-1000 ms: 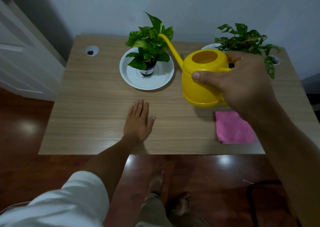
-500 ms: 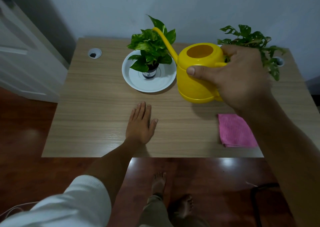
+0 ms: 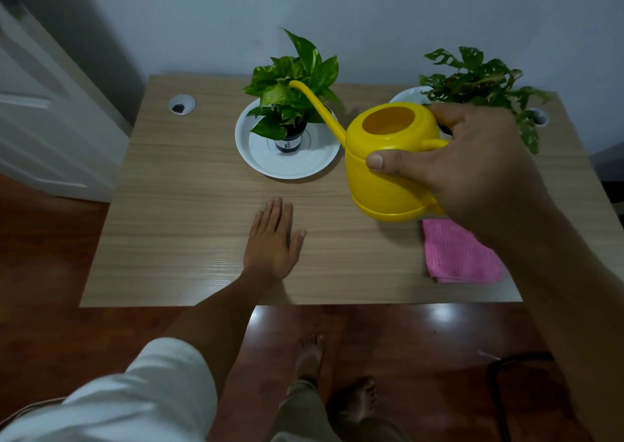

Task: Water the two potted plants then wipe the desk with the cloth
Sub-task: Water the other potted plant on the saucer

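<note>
My right hand [image 3: 472,164] grips the handle of a yellow watering can [image 3: 385,171], held above the desk [image 3: 189,225]. Its long spout reaches up and left, with the tip over the leaves of the left potted plant [image 3: 290,93]. That plant stands in a dark pot on a white saucer [image 3: 270,161]. The second plant [image 3: 479,83], on another white saucer, sits at the back right, partly behind my hand. A folded pink cloth [image 3: 456,255] lies near the front right edge. My left hand [image 3: 273,239] rests flat on the desk, fingers together.
Two round cable grommets sit in the desk's back corners, one at left [image 3: 181,104] and one at right [image 3: 539,117]. A white door [image 3: 40,110] stands to the left. Below the front edge are my bare feet [image 3: 337,374] and a dark chair frame [image 3: 506,374].
The can's spout has swung left, from beside the left plant to over its leaves. My left hand has stayed flat on the desk.
</note>
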Demonstrator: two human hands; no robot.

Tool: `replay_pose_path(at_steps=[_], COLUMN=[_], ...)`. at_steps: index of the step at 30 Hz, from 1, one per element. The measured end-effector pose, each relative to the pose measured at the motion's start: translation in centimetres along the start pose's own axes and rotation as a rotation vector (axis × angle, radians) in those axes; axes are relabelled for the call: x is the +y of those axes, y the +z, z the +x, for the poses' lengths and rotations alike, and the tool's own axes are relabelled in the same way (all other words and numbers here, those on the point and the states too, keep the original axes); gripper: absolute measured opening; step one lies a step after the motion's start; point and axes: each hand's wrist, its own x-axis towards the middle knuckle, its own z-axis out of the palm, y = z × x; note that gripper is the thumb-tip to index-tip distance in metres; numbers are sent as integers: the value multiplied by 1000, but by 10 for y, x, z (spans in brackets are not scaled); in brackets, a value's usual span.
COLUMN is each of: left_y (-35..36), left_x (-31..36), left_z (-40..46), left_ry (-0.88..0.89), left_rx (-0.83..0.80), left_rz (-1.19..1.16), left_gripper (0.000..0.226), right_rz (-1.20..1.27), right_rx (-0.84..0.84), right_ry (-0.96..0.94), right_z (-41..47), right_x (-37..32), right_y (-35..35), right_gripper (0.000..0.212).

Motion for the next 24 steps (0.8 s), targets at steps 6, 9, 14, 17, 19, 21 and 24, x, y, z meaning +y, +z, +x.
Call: replay_pose_path(at_steps=[6, 9, 14, 17, 19, 21, 24], left_y=[-1, -1, 1, 1, 1, 1, 1], left_x=[1, 1, 0, 0, 0, 0, -2], left_z=[0, 0, 0, 0, 0, 0, 1], left_ry=[-5, -4, -3, 1, 0, 0, 1], left_rx=[-7, -11, -8, -4, -7, -10, -11], left_rz=[-5, -6, -8, -4, -5, -2, 3], left_gripper=[69, 70, 69, 69, 69, 70, 70], right_rz=[-8, 4, -7, -2, 9, 22, 16], right_rx=[10, 31, 58, 60, 63, 69, 86], right_ry=[-6, 22, -3, 4, 8, 5, -6], right_z=[-7, -7, -2, 1, 4, 7, 11], right_x=[0, -1, -3, -8, -10, -11, -13], right_y=[-11, -15, -17, -15, -13, -11, -6], right_gripper=[61, 58, 55, 59, 62, 64, 66])
